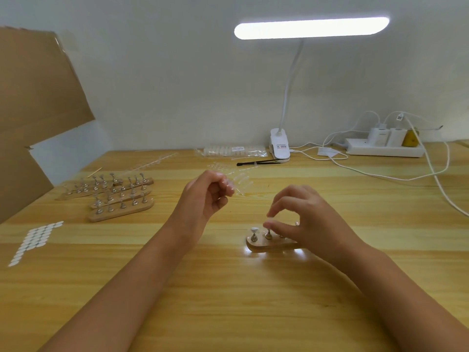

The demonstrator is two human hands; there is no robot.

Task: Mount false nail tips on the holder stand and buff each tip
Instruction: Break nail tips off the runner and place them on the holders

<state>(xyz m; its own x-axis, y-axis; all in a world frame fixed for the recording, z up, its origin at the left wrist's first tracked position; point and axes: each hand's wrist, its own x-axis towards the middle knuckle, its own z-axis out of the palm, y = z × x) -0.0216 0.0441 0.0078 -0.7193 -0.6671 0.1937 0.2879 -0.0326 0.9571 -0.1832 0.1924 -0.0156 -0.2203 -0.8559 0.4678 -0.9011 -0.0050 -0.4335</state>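
Right grip (308,221) pinches a nail tip (269,223) just above the holder stand (264,247).

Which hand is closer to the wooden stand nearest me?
Right. The right hand sits over the stand, pinching a tip on a post; the left hand holds a clear tip strip off to its left.

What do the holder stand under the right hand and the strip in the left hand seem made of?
The holder stand looks like smooth pale wood, by its tan colour; its pegs look like grey metal, dully shining. The strip of nail tips seems clear plastic: the table shows through it.
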